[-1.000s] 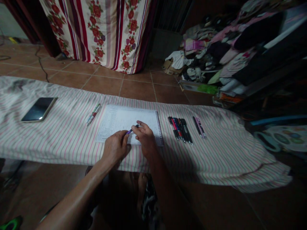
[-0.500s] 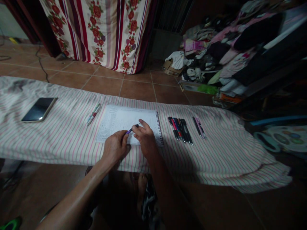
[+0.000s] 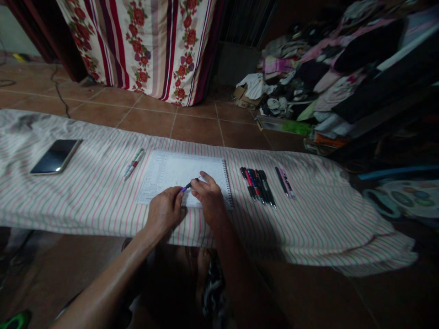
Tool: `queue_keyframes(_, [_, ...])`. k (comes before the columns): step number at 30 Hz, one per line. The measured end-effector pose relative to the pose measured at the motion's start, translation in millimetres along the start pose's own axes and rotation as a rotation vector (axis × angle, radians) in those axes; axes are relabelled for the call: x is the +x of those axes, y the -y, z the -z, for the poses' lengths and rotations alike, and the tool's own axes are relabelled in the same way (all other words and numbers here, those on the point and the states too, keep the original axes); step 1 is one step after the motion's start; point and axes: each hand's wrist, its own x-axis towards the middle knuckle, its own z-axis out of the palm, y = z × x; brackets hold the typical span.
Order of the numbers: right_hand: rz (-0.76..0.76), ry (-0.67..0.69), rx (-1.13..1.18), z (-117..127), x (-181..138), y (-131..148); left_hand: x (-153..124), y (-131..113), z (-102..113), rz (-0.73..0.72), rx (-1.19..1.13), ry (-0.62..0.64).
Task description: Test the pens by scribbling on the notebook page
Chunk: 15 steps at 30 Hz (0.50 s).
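Note:
A purple and black pen is held between my two hands, above the lower part of a spiral notebook. My left hand is closed around its purple end. The thumb and fingers of my right hand pinch the dark end, with the index finger stretched outward. The notebook lies flat, its wire binding to the right, with writing or print on the page too faint to read. To its right a row of several pens lies side by side.
Two light-coloured pens lie left of the notebook, and a phone farther left. A black pen and a pink pen lie at the right. All rest on a striped cloth. Heaped clothes stand beyond.
My right hand has shifted very slightly to the right and down at the pen's dark end. My left hand and the things on the cloth look the same.

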Motion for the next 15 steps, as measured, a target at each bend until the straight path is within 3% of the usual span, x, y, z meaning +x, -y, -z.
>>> queue_keyframes(9, [0.014, 0.04, 0.06, 3.0, 3.0, -2.0, -0.4, 0.9, -0.3, 0.001, 0.006, -0.004])
queue_keyframes(15, [-0.001, -0.035, -0.028, 3.3, 2.4, -0.9, -0.6, 1.7, -1.3, -0.001, 0.003, -0.014])
